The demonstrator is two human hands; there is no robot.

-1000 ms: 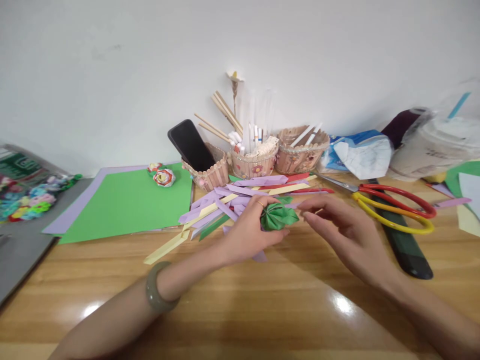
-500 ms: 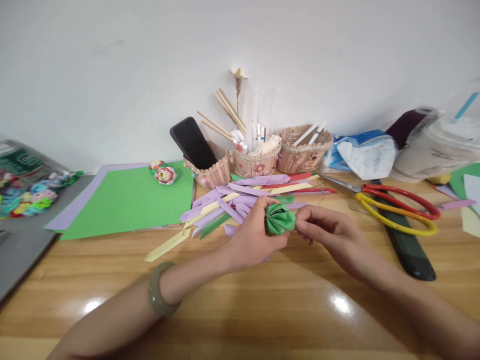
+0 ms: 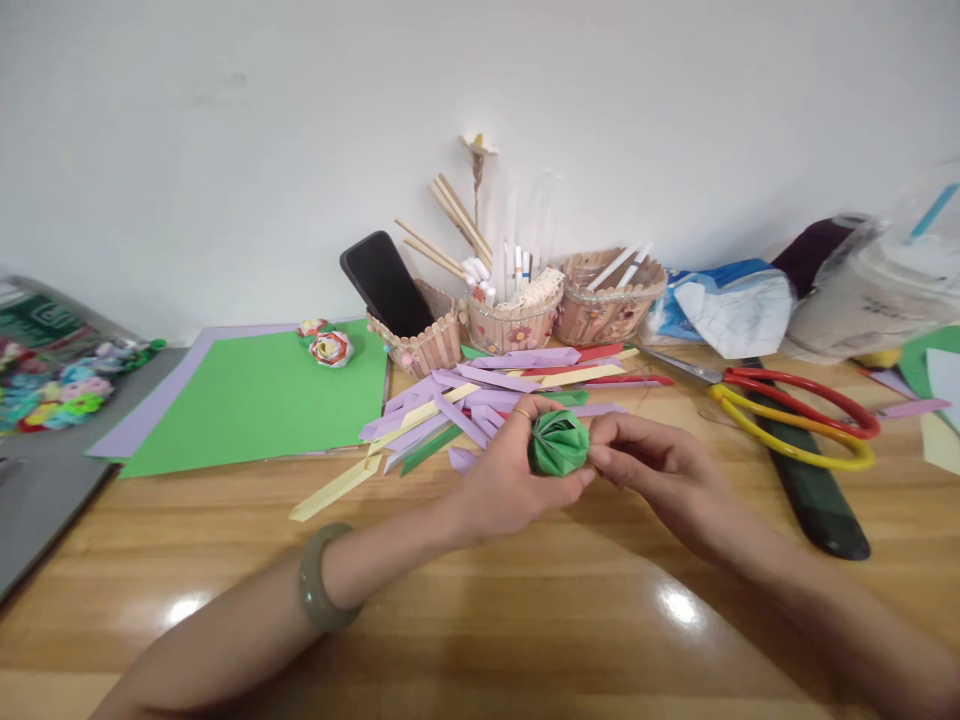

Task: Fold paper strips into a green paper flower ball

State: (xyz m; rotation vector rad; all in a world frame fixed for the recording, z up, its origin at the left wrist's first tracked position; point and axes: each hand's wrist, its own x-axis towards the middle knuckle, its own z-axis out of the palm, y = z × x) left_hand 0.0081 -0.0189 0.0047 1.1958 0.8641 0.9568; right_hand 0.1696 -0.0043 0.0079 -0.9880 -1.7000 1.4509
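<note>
A round, pleated green folded-paper ball (image 3: 558,443) is held above the table, in front of the paper strips. My left hand (image 3: 510,475) is wrapped around it from the left, its thumb along the lower edge. At the ball's right edge, the fingertips of my right hand (image 3: 651,462) are pinched together on the paper; exactly what they grip is hidden. Behind the hands lies a loose pile of folded paper strips (image 3: 442,405) in purple, yellow, green and red.
Green paper sheets (image 3: 255,400) lie left, bearing small paper flowers (image 3: 331,349). At the back stand stick-covered baskets (image 3: 424,350), one holding a phone (image 3: 386,285). To the right, scissors (image 3: 795,415) rest across a black object (image 3: 821,510). A laptop (image 3: 52,480) sits far left.
The green paper ball has turned slightly, so its pleated face shows more toward me. My left thumb has stretched a little further right along its lower edge.
</note>
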